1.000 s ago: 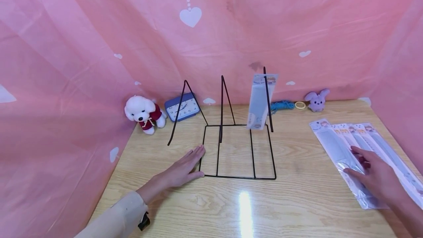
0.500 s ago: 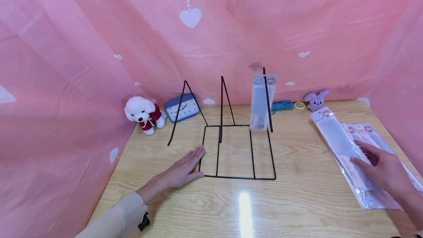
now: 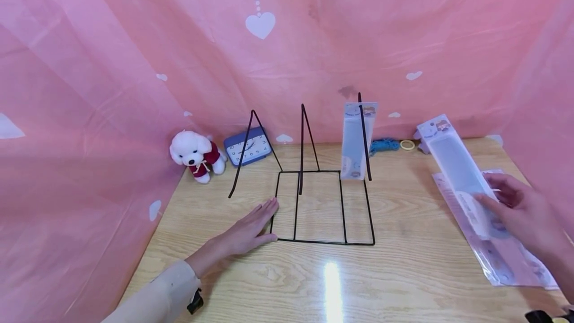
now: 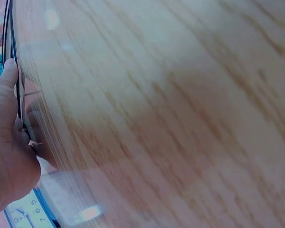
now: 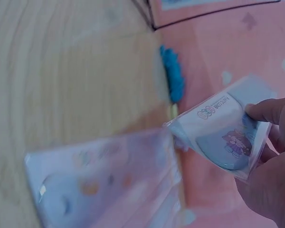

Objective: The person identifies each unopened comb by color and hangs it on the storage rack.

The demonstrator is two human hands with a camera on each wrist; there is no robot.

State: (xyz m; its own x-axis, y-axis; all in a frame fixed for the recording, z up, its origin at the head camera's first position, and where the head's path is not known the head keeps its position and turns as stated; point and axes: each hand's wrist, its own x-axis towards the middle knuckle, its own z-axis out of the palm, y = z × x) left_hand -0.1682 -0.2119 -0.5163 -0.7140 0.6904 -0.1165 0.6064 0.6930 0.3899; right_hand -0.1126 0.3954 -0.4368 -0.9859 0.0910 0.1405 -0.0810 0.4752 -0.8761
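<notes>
My left hand (image 3: 251,228) lies with straight fingers against the left base wire of a black wire display rack (image 3: 302,148). One packaged ruler (image 3: 353,148) hangs on the rack's right prong. On the right, my right hand (image 3: 526,213) pinches another ruler in a clear plastic sleeve (image 3: 457,168), thumb on top, its far end tilted up above the table. The right wrist view shows the held ruler's near end (image 5: 223,133), printed with a cartoon figure. Beneath it, more packaged rulers (image 3: 495,265) lie on the table, partly hidden.
A white toy dog (image 3: 190,148) and a blue clock (image 3: 247,146) stand at the back left. Along the back lie a blue cord bundle (image 3: 384,145), a yellow ring (image 3: 407,145) and a purple plush (image 3: 422,144), mostly covered. Pink cloth (image 3: 305,54) encloses the table.
My right hand has taken the leftmost packaged ruler from the pile and lifted it up off the others, its far end now covering the purple plush. The left hand has stayed still.
</notes>
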